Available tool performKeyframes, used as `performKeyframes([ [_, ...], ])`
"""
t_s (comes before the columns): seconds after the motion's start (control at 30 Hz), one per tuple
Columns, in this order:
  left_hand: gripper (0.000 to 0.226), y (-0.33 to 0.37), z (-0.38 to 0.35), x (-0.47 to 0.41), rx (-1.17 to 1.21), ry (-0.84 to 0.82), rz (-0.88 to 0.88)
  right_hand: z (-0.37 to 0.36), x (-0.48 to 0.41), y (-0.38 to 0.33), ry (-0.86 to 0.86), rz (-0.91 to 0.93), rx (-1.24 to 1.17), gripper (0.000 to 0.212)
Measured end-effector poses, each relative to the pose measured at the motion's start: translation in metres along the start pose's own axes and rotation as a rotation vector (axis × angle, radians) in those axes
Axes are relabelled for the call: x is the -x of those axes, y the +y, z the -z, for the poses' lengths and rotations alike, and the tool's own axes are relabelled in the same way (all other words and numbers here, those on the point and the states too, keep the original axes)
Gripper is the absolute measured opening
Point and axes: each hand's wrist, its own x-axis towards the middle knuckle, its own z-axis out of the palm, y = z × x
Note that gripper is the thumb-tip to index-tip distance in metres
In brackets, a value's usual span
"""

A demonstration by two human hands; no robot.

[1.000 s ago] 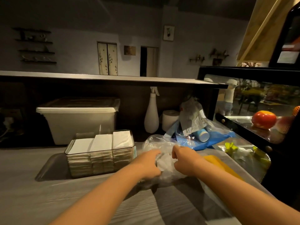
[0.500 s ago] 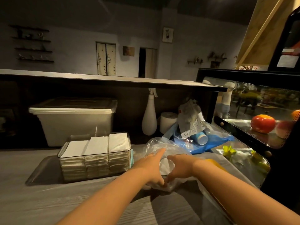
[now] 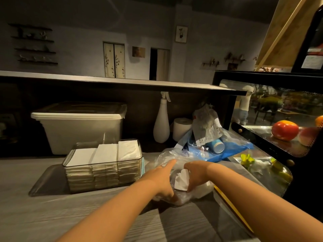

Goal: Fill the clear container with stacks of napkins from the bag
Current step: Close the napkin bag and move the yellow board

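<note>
The clear container (image 3: 104, 179) stands left of centre on the grey counter and holds three stacks of white napkins (image 3: 106, 152) side by side. To its right lies the crumpled clear plastic bag (image 3: 166, 154). My left hand (image 3: 162, 180) holds the bag at its near edge, one finger stretched out along the plastic. My right hand (image 3: 196, 172) reaches into the bag and grips a wad of white napkins (image 3: 181, 180), whose folded ends stick out between my two hands.
A lidded white bin (image 3: 78, 128) stands behind the container. A white spray bottle (image 3: 161, 124), a paper roll (image 3: 181, 128) and a blue bag of cups (image 3: 216, 147) crowd the back right. A glass display case with fruit (image 3: 284, 130) stands on the right.
My right hand has closed round the napkins and drawn them partly out of the bag. My left hand shifted along the bag's edge. The camera moved slightly right.
</note>
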Motion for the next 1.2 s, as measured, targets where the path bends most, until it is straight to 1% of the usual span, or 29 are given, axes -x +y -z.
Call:
performKeyframes([
  [0.07,0.125,0.001,0.000,0.001,-0.010,-0.006,-0.004,-0.002,0.002,0.003,0.014,-0.009,-0.024,0.075],
  [0.13,0.125,0.001,0.000,0.002,-0.024,-0.011,-0.006,-0.004,0.003,0.006,0.025,-0.023,-0.028,0.081],
  [0.2,0.123,0.002,0.000,0.003,-0.037,-0.021,0.003,-0.005,0.005,0.007,-0.005,-0.032,-0.018,0.082],
  [0.37,0.123,0.004,0.000,0.005,-0.051,-0.032,0.015,-0.004,0.012,0.003,0.000,0.004,0.016,0.073],
  [0.57,0.121,0.002,0.003,0.012,0.006,-0.064,0.041,0.008,0.026,0.002,-0.106,-0.009,-0.086,0.064],
  [0.63,0.120,0.003,0.004,0.015,0.019,-0.076,0.040,0.009,0.030,-0.001,-0.109,-0.008,-0.077,0.065],
  [0.73,0.119,0.006,0.006,0.021,0.028,-0.066,0.018,0.006,0.032,-0.007,-0.122,0.008,-0.038,0.060],
  [0.83,0.116,0.008,0.006,0.026,0.031,-0.056,-0.016,0.005,0.034,-0.011,-0.047,0.018,-0.077,0.053],
  [0.9,0.106,0.011,0.009,0.029,0.052,-0.028,-0.059,0.006,0.037,-0.011,0.041,0.032,-0.126,0.049],
  [0.97,0.100,0.011,0.016,0.031,0.131,-0.002,-0.096,0.011,0.039,-0.010,0.124,0.068,-0.221,0.037],
  [1.0,0.100,0.010,0.020,0.032,0.192,0.000,-0.101,0.014,0.041,-0.009,0.162,0.096,-0.311,0.030],
  [1.07,0.096,0.006,0.032,0.037,0.343,-0.006,-0.085,0.022,0.048,-0.007,0.208,0.151,-0.536,0.027],
  [1.13,0.086,-0.002,0.040,0.042,0.608,-0.024,-0.014,0.028,0.052,-0.006,0.235,0.204,-0.745,0.022],
  [1.2,0.067,-0.009,0.041,0.050,0.947,-0.025,0.048,0.030,0.054,-0.010,0.259,0.263,-0.934,0.021],
])
